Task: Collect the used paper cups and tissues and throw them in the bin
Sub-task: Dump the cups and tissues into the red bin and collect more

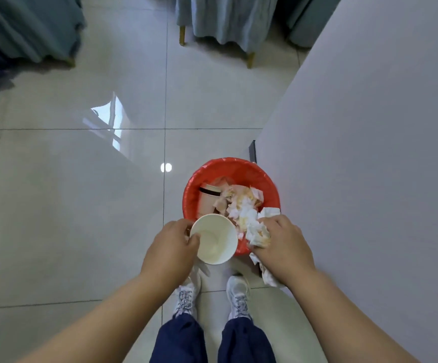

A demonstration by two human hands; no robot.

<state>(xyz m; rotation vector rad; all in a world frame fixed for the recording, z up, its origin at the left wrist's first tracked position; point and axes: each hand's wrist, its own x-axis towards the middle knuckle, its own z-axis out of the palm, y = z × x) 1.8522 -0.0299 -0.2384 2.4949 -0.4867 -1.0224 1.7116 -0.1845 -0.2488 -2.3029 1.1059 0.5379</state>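
A round bin (238, 166) with a red liner stands on the floor beside the wall corner, holding crumpled tissues, paper scraps and a cup with a dark rim (208, 196). My left hand (170, 248) pinches the rim of a white paper cup (215, 238), held upright over the bin's near edge. My right hand (283, 244) grips a bunch of crumpled white tissues (258, 233) above the bin's near right edge; some tissue hangs below the hand.
A white wall (369, 153) runs along the right, its corner just behind the bin. Chairs with blue-grey covers (225, 19) stand at the top, and more blue fabric (24, 30) at the top left. My shoes (212, 297) stand on glossy tiles just behind the bin.
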